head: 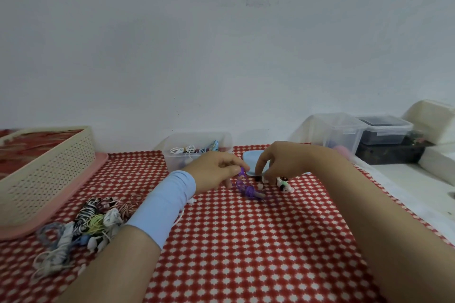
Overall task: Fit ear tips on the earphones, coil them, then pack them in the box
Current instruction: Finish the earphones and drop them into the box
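**Purple earphones held over the patterned cloth**

The left hand, above a pale blue sleeve, pinched 1 bud of the purple wired earphones in curled fingers. The rest of the cord lay bunched on the red-and-white patterned tabletop just below it. The right hand bent its fingertips down onto the small black and white ear tips. Whether it gripped 1, I could not tell. The clear plastic box stood just behind the left hand.
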Available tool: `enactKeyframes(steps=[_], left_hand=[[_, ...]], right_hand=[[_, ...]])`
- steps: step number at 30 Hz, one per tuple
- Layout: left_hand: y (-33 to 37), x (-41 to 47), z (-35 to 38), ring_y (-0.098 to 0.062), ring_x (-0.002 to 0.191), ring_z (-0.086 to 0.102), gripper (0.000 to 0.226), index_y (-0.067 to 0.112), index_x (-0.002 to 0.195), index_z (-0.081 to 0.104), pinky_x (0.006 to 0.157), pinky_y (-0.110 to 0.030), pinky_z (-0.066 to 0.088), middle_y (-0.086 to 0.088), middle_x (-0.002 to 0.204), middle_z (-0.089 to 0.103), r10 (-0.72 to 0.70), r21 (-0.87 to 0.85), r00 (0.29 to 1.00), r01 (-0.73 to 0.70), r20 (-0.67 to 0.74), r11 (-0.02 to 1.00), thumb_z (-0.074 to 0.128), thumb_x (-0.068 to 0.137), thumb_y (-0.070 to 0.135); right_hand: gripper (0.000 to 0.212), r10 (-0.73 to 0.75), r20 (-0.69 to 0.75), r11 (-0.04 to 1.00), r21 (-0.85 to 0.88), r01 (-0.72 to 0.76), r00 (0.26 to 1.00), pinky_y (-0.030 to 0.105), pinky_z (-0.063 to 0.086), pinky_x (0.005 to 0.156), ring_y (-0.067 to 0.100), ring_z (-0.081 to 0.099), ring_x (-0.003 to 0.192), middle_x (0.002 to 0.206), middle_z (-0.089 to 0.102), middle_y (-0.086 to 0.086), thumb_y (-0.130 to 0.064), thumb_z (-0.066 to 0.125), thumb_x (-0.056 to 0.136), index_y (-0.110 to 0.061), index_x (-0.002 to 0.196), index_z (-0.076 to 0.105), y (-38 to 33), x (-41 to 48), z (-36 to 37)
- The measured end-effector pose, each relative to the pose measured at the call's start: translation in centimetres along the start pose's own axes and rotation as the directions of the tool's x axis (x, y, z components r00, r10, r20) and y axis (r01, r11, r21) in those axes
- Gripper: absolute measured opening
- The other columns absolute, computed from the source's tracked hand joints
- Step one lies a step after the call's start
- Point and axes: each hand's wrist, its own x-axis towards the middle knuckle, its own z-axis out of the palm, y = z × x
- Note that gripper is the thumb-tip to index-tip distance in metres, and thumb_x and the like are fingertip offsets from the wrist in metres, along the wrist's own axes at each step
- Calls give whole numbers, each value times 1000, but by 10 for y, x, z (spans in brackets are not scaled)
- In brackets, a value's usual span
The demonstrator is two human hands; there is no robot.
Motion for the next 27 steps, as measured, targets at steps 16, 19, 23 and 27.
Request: enactKeyframes(steps=[16,19,23,27], left_hand=[[3,8,12,-10,48,59,16,14,105,69,46,-18,45,4,65,69,-168,-503,976,77,-137,861,60,97,23],[0,10,13,-13,55,60,15,11,102,71,47,-20,48,-5,78,70,-197,-610,972,79,-129,788,60,96,20],[-1,8,8,-12,60,61,15,7,103,70,56,-20,56,-4,73,70,-165,-742,986,101,-14,663,57,96,9],[-7,7,5,-12,62,63,19,8,106,69,58,-21,57,-6,77,70,-172,-710,985,105,-22,696,58,94,0]], right_hand=[[13,-138,-176,858,471,207,975,19,35,47,5,46,47,60,67,-12,-12,71,94,-13,103,80,-7,-14,-7],[12,-94,-201,821,539,190,975,20,35,45,7,46,45,69,72,-4,-10,71,94,-12,100,80,-8,-13,-6],[14,-47,-220,752,634,180,974,22,32,41,12,44,43,85,72,12,-8,66,96,-12,105,76,-10,-10,-2],[12,-89,-204,732,650,203,975,20,34,42,11,45,45,80,73,6,-7,67,96,-7,101,77,-12,-12,-3]])
